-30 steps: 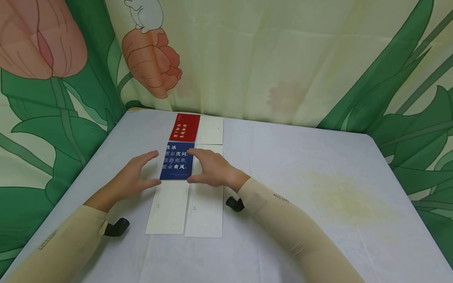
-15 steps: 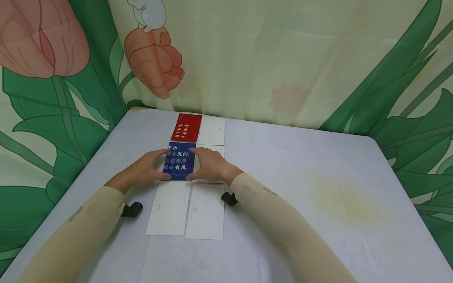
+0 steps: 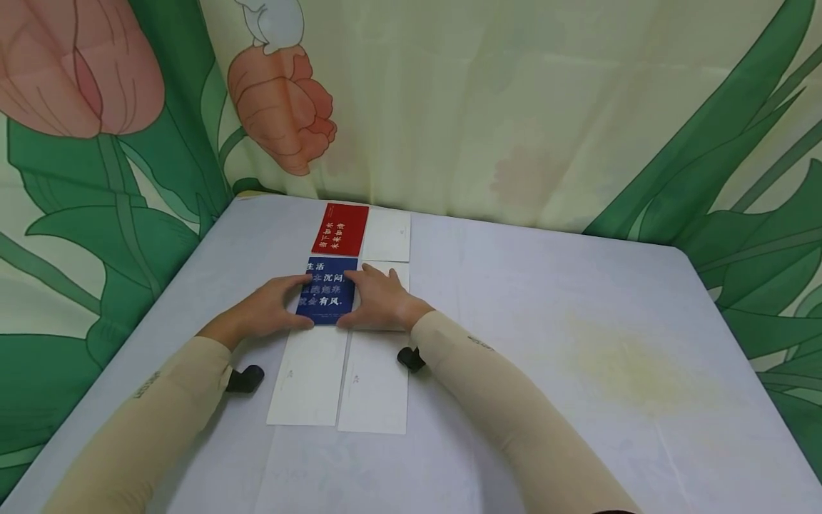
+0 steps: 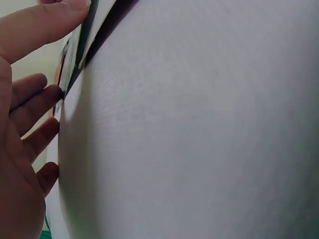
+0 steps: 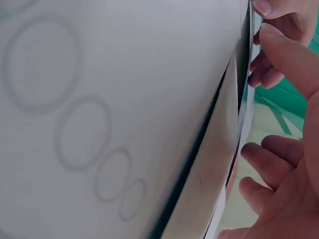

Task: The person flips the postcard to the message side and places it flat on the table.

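A blue postcard point(image 3: 326, 293) with white Chinese writing lies between the hands. My left hand point(image 3: 262, 312) is at its left edge, thumb by the lower corner and forefinger higher up. From the other side, my right hand point(image 3: 384, 300) touches the right edge in the same spread pose. In the left wrist view, the thumb point(image 4: 40, 30) meets the card's edge while the other fingers stay loosely spread. The right wrist view has the right thumb point(image 5: 286, 55) beside the dark card edge. A white card point(image 3: 399, 274) is partly hidden by the right hand.
Beyond the blue card lies a red postcard point(image 3: 340, 229), with a white card point(image 3: 387, 235) to its right. Two white cards, left point(image 3: 307, 377) and right point(image 3: 374, 385), lie nearer. All sit on a white-covered table point(image 3: 546, 357) against a flower-patterned curtain point(image 3: 462, 107).
My left hand has moved right from beside the blue postcard to its left edge. My right hand stays at the right edge, some fingers now lifted. The cards have not visibly moved.
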Motion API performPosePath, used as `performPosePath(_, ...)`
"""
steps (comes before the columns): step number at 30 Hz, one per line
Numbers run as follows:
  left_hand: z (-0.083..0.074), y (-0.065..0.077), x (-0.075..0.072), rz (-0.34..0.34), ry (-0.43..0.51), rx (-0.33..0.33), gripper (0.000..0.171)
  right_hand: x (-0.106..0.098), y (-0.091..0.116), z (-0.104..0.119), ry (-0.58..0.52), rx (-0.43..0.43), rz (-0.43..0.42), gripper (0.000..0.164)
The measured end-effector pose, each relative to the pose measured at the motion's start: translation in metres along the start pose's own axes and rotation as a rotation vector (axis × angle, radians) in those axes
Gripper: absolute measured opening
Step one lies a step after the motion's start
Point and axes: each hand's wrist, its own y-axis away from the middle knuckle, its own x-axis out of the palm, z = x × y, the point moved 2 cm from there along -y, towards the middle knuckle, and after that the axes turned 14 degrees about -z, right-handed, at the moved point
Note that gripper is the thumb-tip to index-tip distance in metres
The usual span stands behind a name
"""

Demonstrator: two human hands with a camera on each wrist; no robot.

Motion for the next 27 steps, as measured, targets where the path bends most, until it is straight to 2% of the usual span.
performPosePath(10, -0.0056, 0.0002, -0.0025, 0.023, -0.021, 0.009, 0.096, 0.0007, -0.0014, -0.0001, 0.013, 0.022, 0.024, 0.090)
performPosePath(17, -0.0025, -0.0004, -0.0006, 0.026, -0.015, 0.017, 0.091, 0.0026, -0.0010, 0.0002, 0.005, 0.033, 0.043, 0.092)
performPosePath(27, -0.0016, -0.0004, -0.0017, 0.034, -0.003, -0.013, 0.085, 0.0043, -0.0003, 0.0009, 0.021, 0.014, 0.049, 0.086)
